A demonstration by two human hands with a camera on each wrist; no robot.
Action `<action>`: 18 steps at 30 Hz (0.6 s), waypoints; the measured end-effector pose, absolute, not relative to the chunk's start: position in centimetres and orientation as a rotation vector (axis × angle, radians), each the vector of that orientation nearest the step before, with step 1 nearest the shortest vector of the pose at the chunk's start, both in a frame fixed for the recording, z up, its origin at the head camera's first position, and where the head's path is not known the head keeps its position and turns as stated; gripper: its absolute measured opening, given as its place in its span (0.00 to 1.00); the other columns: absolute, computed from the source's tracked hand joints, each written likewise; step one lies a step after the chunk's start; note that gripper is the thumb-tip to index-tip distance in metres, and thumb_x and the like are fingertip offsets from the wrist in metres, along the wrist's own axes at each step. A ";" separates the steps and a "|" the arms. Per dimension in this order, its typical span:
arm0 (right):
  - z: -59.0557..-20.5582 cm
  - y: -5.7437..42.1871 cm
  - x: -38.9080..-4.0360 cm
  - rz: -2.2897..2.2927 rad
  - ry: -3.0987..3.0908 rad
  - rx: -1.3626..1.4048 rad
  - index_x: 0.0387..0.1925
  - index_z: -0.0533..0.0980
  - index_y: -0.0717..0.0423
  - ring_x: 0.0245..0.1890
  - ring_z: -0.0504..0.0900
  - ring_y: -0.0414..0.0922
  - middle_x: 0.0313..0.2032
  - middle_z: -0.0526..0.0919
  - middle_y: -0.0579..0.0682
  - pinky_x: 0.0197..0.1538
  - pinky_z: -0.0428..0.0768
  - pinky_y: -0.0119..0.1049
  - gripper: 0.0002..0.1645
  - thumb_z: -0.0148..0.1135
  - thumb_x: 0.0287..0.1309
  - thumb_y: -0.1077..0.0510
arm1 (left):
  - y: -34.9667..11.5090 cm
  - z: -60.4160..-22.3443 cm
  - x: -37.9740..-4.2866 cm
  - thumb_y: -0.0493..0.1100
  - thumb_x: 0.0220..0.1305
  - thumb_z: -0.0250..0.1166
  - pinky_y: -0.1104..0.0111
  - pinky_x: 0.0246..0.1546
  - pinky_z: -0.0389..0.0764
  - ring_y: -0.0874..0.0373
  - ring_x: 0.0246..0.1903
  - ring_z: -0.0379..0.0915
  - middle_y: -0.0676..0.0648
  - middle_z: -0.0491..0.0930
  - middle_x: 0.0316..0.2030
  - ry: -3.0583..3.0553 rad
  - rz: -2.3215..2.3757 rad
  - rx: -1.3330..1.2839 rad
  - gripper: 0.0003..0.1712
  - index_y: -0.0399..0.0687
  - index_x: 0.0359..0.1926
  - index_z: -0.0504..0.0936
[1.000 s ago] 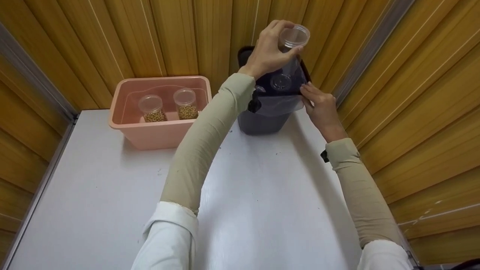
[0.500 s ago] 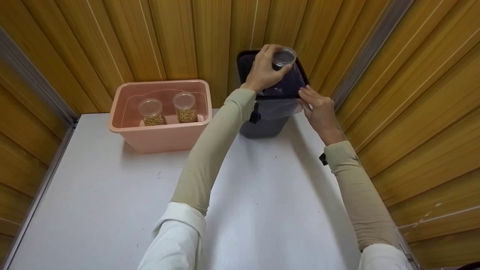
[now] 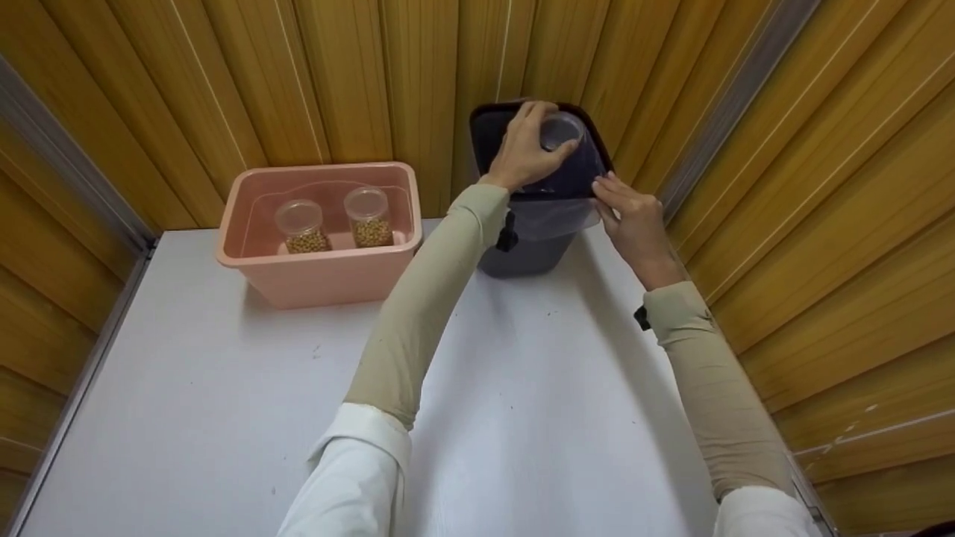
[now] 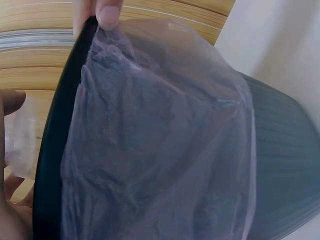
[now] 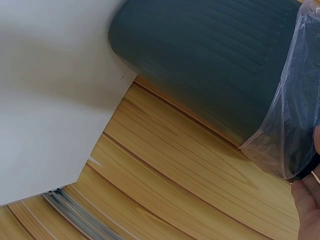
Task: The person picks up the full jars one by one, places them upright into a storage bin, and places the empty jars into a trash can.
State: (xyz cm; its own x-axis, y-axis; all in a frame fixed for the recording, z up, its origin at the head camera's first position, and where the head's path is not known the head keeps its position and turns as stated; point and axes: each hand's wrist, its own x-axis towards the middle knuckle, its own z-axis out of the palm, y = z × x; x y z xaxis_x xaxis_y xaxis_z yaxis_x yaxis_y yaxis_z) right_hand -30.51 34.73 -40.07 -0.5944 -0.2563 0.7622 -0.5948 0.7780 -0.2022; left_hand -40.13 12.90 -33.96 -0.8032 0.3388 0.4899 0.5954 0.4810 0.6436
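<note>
My left hand (image 3: 522,153) holds a clear round jar (image 3: 561,131) between fingers and thumb, in the mouth of a dark grey bin (image 3: 526,253). A thin see-through bin liner (image 3: 548,216) is folded over the bin's rim and hangs down outside. At the bin's front right corner, my right hand (image 3: 634,224) pinches the rim and liner. The left wrist view shows the jar (image 4: 22,142) beyond the dark rim, beside my left fingers. In the right wrist view my right hand (image 5: 309,197) grips the rim corner. The bin's floor is hidden from the head view.
Left of the bin stands a pink tub (image 3: 321,280) with two clear lidded jars inside, a left jar (image 3: 302,224) and a right jar (image 3: 369,216), each partly filled with tan beans. Wood-patterned walls (image 3: 358,74) rise behind and at both sides of the white table (image 3: 224,418).
My left hand has lowered the clear jar from above the bin's back right side down into its mouth. The right hand has stayed at the rim.
</note>
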 end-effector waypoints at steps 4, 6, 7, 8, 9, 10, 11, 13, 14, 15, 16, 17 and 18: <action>-40.0 34.7 -30.8 0.580 -2.169 0.662 0.54 0.86 0.67 0.60 0.86 0.63 0.53 0.89 0.64 0.58 0.85 0.57 0.16 0.71 0.65 0.70 | 12.7 -33.6 -40.2 0.57 0.71 0.69 0.71 0.71 0.70 0.51 0.72 0.69 0.47 0.71 0.71 -2.453 -1.223 -0.784 0.37 0.46 0.74 0.71; -40.0 34.7 -31.0 0.575 -2.161 0.669 0.53 0.86 0.67 0.60 0.86 0.64 0.53 0.89 0.64 0.58 0.86 0.58 0.15 0.72 0.65 0.70 | 12.5 -33.4 -40.2 0.57 0.72 0.68 0.72 0.71 0.70 0.51 0.72 0.69 0.47 0.71 0.71 -2.453 -1.221 -0.782 0.37 0.46 0.74 0.71; -40.0 34.7 -31.0 0.576 -2.162 0.667 0.53 0.86 0.67 0.60 0.86 0.63 0.53 0.89 0.64 0.58 0.86 0.58 0.15 0.72 0.65 0.70 | 12.4 -33.4 -40.2 0.57 0.72 0.68 0.72 0.71 0.70 0.51 0.72 0.70 0.46 0.72 0.71 -2.452 -1.223 -0.781 0.37 0.45 0.74 0.71; -40.0 34.7 -31.1 0.575 -2.166 0.666 0.53 0.87 0.67 0.60 0.86 0.63 0.53 0.89 0.64 0.58 0.86 0.57 0.15 0.71 0.65 0.70 | 12.3 -33.3 -40.2 0.57 0.72 0.68 0.72 0.71 0.70 0.51 0.72 0.70 0.46 0.72 0.71 -2.454 -1.224 -0.780 0.37 0.45 0.74 0.71; -40.0 34.7 -31.2 0.572 -2.169 0.666 0.53 0.86 0.68 0.60 0.86 0.63 0.53 0.89 0.64 0.58 0.86 0.57 0.15 0.71 0.66 0.69 | 12.2 -33.3 -40.2 0.57 0.72 0.69 0.72 0.71 0.70 0.52 0.72 0.70 0.46 0.72 0.71 -2.457 -1.225 -0.777 0.38 0.45 0.74 0.71; -40.0 34.7 -31.2 0.571 -2.173 0.667 0.53 0.86 0.67 0.60 0.86 0.63 0.53 0.89 0.64 0.58 0.86 0.57 0.15 0.71 0.66 0.69 | 12.1 -33.3 -40.2 0.57 0.72 0.69 0.72 0.71 0.70 0.52 0.72 0.70 0.46 0.72 0.71 -2.460 -1.227 -0.774 0.38 0.45 0.74 0.71; -40.0 34.7 -31.2 0.572 -2.178 0.666 0.54 0.86 0.67 0.60 0.86 0.63 0.54 0.89 0.64 0.59 0.86 0.56 0.15 0.71 0.67 0.69 | 12.0 -33.3 -40.3 0.57 0.71 0.69 0.72 0.72 0.70 0.52 0.72 0.70 0.46 0.72 0.71 -2.468 -1.229 -0.769 0.38 0.46 0.74 0.71; -39.9 34.8 -31.3 0.572 -2.191 0.665 0.55 0.86 0.66 0.61 0.86 0.62 0.54 0.88 0.64 0.59 0.85 0.56 0.16 0.70 0.67 0.68 | 11.7 -33.4 -40.3 0.57 0.71 0.69 0.71 0.72 0.70 0.52 0.72 0.69 0.46 0.72 0.72 -2.485 -1.231 -0.762 0.38 0.46 0.74 0.71; -39.9 34.8 -31.3 0.580 -2.193 0.663 0.55 0.86 0.65 0.61 0.86 0.62 0.54 0.88 0.64 0.59 0.85 0.56 0.16 0.70 0.67 0.68 | 11.6 -33.4 -40.3 0.58 0.71 0.69 0.71 0.72 0.69 0.52 0.72 0.69 0.46 0.72 0.72 -2.493 -1.226 -0.759 0.38 0.46 0.74 0.71; -39.8 34.8 -31.3 0.584 -2.195 0.664 0.55 0.86 0.65 0.61 0.86 0.62 0.54 0.88 0.64 0.59 0.85 0.55 0.16 0.71 0.67 0.68 | 11.4 -33.4 -40.3 0.58 0.71 0.68 0.71 0.73 0.69 0.53 0.73 0.69 0.46 0.72 0.72 -2.503 -1.219 -0.756 0.38 0.47 0.74 0.71; -39.8 34.8 -31.3 0.587 -2.199 0.663 0.55 0.86 0.64 0.61 0.86 0.62 0.54 0.88 0.64 0.60 0.85 0.55 0.16 0.71 0.67 0.68 | 11.3 -33.4 -40.3 0.58 0.71 0.68 0.71 0.73 0.69 0.53 0.73 0.68 0.47 0.72 0.72 -2.512 -1.209 -0.753 0.38 0.47 0.74 0.71; -39.8 34.8 -31.4 0.588 -2.201 0.662 0.55 0.86 0.64 0.61 0.86 0.62 0.54 0.88 0.64 0.60 0.85 0.55 0.16 0.71 0.67 0.68 | 11.2 -33.4 -40.2 0.58 0.71 0.68 0.70 0.74 0.68 0.54 0.73 0.68 0.47 0.72 0.72 -2.521 -1.201 -0.751 0.38 0.48 0.75 0.71; -39.8 34.8 -31.4 0.591 -2.201 0.664 0.55 0.86 0.65 0.61 0.86 0.62 0.54 0.88 0.64 0.59 0.85 0.56 0.16 0.71 0.66 0.68 | 11.1 -33.4 -40.2 0.58 0.71 0.68 0.70 0.74 0.68 0.54 0.73 0.67 0.47 0.72 0.72 -2.526 -1.192 -0.752 0.38 0.47 0.75 0.71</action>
